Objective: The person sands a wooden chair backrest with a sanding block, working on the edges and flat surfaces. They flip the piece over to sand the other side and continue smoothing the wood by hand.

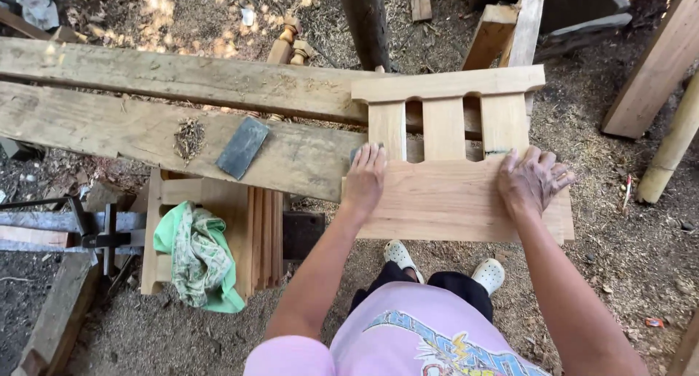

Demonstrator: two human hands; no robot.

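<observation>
A pale wooden panel [451,201] with three upright slats and a top rail lies flat on the end of two rough planks. My left hand [364,178] presses on the panel's left part, its fingers over a small dark block that is mostly hidden. My right hand [531,179] rests palm down with spread fingers on the panel's right side, at the foot of the rightmost slat.
A dark sanding block [242,147] and a small heap of shavings [188,137] lie on the near plank [109,128]. A green cloth [196,256] sits on stacked wood below. A metal clamp [87,230] lies left. A post [364,19] and timber stand behind, on sawdust-covered ground.
</observation>
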